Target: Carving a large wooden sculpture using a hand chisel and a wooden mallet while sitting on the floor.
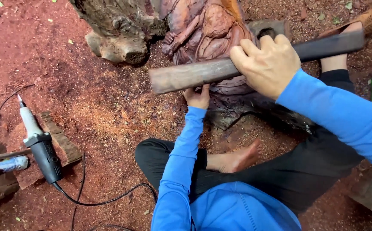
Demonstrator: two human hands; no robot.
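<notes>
My right hand (266, 63) is wrapped tight around the middle of one long, round, dark wooden mallet (220, 70), held across the single reddish-brown carved wooden figure (214, 32) at the far side. It looks heavy and stiff; mid-shaft grip suits it. My left hand (198, 97) presses the carving's base, fingers hidden. One corded grey-and-black power carver (40, 147) lies left.

— Where does everything sit from my seat?

— I have the reddish carved wooden figure (209, 38) at twelve o'clock, and the long wooden mallet (203, 73) lies across its front. My right hand (266, 63) grips the mallet; my left hand (198, 97) rests just below it, against the carving.

— And the tools?

— The corded black-and-white rotary grinder (40, 147) lies at nine o'clock on the sawdust-covered ground (109, 107), well apart from the carving.
</notes>
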